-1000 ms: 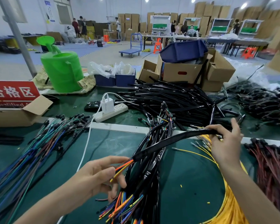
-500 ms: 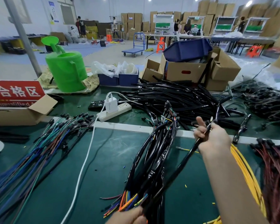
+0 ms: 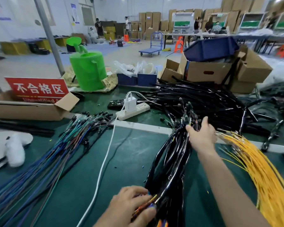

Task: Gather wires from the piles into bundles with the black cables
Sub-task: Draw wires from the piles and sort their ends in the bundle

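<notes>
Spanning the table (image 3: 129, 161) from 6 to 1 o'clock, the black-sleeved bundle (image 3: 170, 161) is clasped at its coloured ends by the left hand (image 3: 131, 205) and touched at its far connectors by the right hand (image 3: 202, 136), whose closure cannot be told, probably so both ends are aligned.

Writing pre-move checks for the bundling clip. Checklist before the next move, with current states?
1. Left hand grips the near end of the black bundle, at the coloured wire tips: ok.
2. Right hand on the bundle's far, connector end: ok.
3. Right fingers closed round that end: cannot tell, seen from the back.
4. Far connectors gathered evenly: not ok, they fan out beyond the hand.
5. White charger cable lies apart from the bundle, on its left: ok.
6. Yellow wires beside the right forearm for the next pick: ok.
</notes>
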